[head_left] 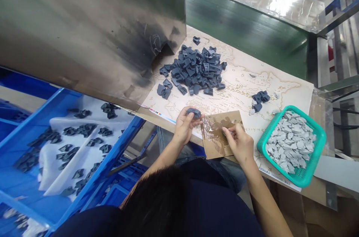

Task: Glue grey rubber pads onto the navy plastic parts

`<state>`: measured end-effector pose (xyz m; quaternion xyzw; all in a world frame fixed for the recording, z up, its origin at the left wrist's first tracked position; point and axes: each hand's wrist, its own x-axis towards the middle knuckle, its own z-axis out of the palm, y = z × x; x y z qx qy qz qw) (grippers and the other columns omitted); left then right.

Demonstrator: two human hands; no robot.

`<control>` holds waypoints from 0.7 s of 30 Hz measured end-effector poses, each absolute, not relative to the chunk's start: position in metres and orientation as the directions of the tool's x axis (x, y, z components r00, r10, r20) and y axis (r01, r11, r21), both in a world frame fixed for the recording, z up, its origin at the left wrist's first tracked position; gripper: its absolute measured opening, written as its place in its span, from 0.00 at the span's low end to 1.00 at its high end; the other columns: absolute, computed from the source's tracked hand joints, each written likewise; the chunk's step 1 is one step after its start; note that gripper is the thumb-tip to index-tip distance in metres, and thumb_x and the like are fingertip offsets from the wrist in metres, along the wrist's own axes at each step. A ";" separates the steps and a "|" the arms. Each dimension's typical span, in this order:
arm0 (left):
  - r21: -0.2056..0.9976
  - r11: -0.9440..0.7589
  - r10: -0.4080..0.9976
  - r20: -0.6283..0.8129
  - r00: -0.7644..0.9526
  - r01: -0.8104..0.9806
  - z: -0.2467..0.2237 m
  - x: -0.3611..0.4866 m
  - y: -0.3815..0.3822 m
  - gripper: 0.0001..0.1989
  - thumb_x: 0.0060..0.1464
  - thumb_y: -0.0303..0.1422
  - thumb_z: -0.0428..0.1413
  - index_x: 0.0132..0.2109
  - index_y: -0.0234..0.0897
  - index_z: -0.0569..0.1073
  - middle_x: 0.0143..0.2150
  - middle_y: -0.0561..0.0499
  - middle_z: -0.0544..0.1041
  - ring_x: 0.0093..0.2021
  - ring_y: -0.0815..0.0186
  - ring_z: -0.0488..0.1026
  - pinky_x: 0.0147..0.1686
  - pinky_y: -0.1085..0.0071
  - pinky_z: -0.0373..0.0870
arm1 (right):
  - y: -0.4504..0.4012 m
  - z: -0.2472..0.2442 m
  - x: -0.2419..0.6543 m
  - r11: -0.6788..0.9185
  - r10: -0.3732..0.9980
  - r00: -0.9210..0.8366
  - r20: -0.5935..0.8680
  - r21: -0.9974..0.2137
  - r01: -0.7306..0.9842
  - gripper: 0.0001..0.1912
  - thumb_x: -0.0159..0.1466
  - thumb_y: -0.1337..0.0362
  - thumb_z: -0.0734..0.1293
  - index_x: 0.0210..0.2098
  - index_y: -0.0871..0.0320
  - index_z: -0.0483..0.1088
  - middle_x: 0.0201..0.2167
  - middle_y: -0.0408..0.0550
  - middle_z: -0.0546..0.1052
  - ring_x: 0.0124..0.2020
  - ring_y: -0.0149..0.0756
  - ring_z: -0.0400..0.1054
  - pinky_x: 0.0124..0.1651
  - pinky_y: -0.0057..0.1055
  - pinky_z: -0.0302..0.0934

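Observation:
My left hand (184, 126) is closed round a dark grey plastic part (194, 112), held up at the near edge of the table. To its right lies a brown cardboard piece (213, 136), its surface wet and shiny in patches. Over the right side of that cardboard, my right hand (239, 141) pinches a small object at its fingertips, too small to name. Beyond both hands rises a heap of similar dark grey parts (196, 68). A green plastic basket (319, 136) full of small light grey pieces (291, 139) stands right of my right hand.
A map-printed sheet (238, 80) covers the table. A few dark parts (260, 99) lie apart at the right. A large metal panel (92, 24) rises at the left. Below it, a blue crate (33, 113) holds dark parts on white cloth. A green conveyor belt (246, 24) runs behind.

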<state>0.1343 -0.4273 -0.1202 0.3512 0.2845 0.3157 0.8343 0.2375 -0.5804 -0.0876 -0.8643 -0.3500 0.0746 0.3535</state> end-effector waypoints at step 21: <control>0.762 0.647 0.412 -0.348 0.842 -0.002 -0.071 0.140 -0.468 0.22 0.36 0.43 0.67 0.37 0.35 0.73 0.31 0.51 0.77 0.32 0.67 0.76 0.27 0.77 0.75 | -0.585 -0.039 0.229 -0.014 0.476 0.858 0.194 -0.973 0.229 0.18 0.60 0.51 0.69 0.26 0.55 0.60 0.16 0.37 0.66 0.15 0.26 0.60 0.17 0.22 0.55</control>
